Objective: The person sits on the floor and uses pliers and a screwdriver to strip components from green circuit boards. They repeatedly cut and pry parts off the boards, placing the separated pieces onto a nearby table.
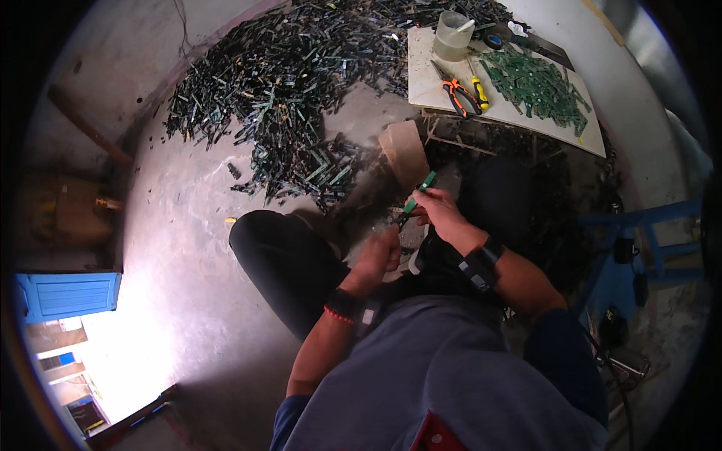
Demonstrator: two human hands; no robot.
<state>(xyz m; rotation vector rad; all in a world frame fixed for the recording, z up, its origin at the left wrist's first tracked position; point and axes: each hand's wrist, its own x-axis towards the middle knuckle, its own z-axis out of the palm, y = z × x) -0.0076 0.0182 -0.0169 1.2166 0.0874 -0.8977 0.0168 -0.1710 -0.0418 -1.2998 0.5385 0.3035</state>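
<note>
My right hand (439, 210) pinches a narrow green strip (426, 180) in front of my lap; its upper end sticks out past the fingers. The strip's lower part is dark and slants down toward my left hand (378, 255). That hand is closed like a fist just below and to the left, and whatever lies in its fingers is hidden. A large heap of dark and green strips (278, 98) spreads over the floor ahead of me. Bent brown cardboard (404, 154) stands just beyond my hands.
At the front right, a pale low tabletop (421, 86) bears orange-handled pliers (460, 98), a yellow screwdriver (479, 88), a cloudy plastic tub (453, 37), a tape roll (494, 41) and sorted green pieces (538, 84). A blue chair frame (654, 218) is at right.
</note>
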